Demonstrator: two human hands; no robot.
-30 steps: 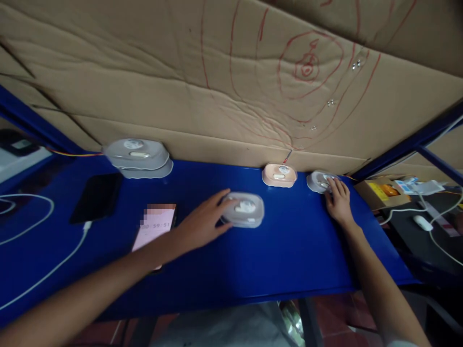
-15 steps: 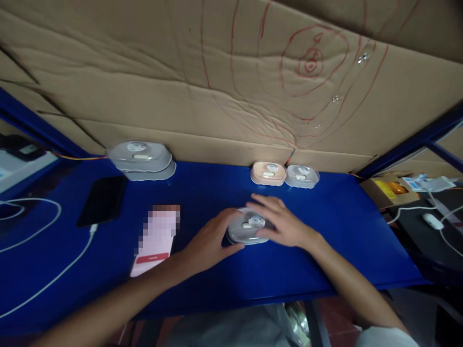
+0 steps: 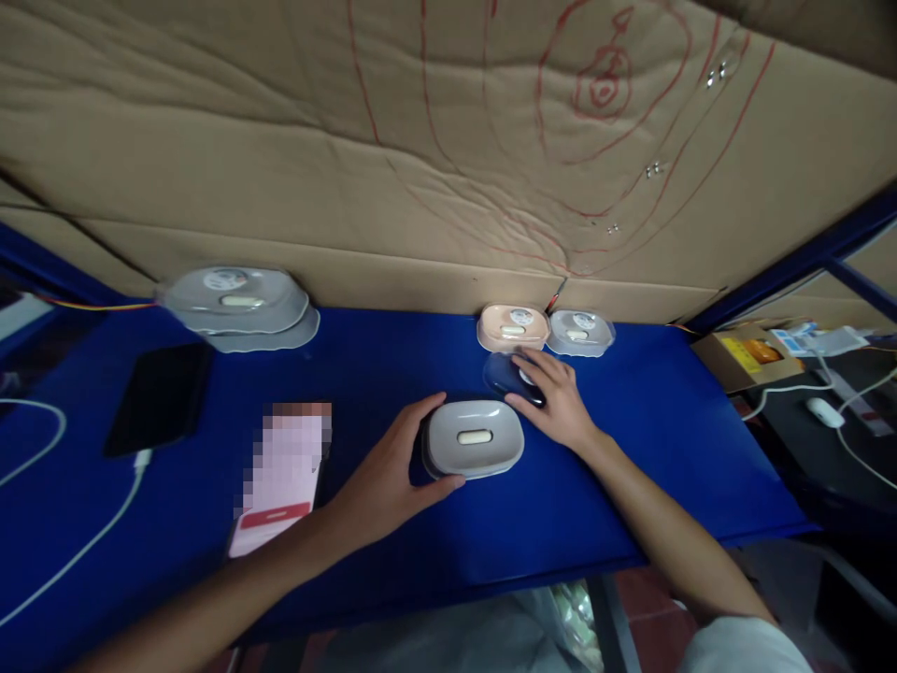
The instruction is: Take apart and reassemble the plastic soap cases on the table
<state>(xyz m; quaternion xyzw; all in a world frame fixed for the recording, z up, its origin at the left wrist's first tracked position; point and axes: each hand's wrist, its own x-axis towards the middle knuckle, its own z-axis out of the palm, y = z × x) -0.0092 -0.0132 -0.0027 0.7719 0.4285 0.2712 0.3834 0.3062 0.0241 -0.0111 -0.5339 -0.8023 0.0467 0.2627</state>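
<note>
On the blue tabletop sits a grey oval soap box (image 3: 483, 419), uncovered, with a cream pill-shaped piece in its centre. My left hand (image 3: 399, 467) curves around its left side, thumb at the near edge and fingers at the far edge. Just behind and to the right, my right hand (image 3: 557, 404) grips a clear lid (image 3: 502, 374) bearing a round sticker, partly hidden under the fingers. A peach soap box (image 3: 494, 335) and another grey soap box (image 3: 595, 341), both with clear lids, stand beyond that hand.
Stacked grey boxes (image 3: 280, 313) with a clear cover stand at the back left. A black phone (image 3: 158, 397) with a white cable and a lit phone (image 3: 280, 481) lie left of my hands. A cardboard wall (image 3: 280, 178) rises behind; an open carton (image 3: 729, 360) and mouse (image 3: 825, 412) are right.
The clear lid has come off the grey soap box, and my right hand has carried it backward and right. My left hand stays around the box.
</note>
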